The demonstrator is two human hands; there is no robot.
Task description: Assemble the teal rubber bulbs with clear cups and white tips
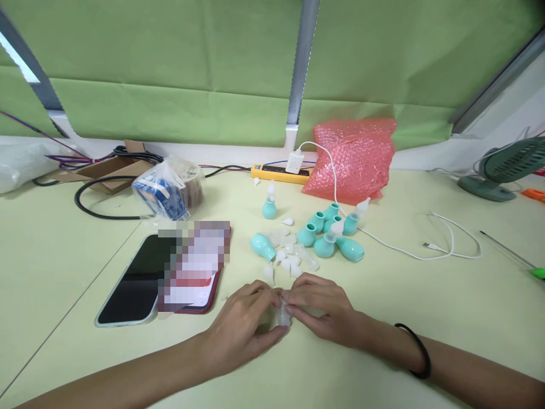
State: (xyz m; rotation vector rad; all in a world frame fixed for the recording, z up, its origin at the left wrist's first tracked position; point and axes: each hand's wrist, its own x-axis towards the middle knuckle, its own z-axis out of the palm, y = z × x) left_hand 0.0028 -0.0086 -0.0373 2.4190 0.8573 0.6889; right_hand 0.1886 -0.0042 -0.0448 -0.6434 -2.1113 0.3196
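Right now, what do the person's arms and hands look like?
The left hand and right hand wear no gloves, and no sleeves show. A thin black round band circles the right forearm; the left forearm is bare.

1. I saw one small, translucent, whitish piece (283, 317) pinched between the fingertips of the left hand (240, 318) and right hand (321, 301).
2. Its lower end showed beside the left thumb; fingers hid its upper end from me.
3. It sat nearer my camera than the loose white tips (286, 267); I couldn't tell whether it touched the table (315, 372).
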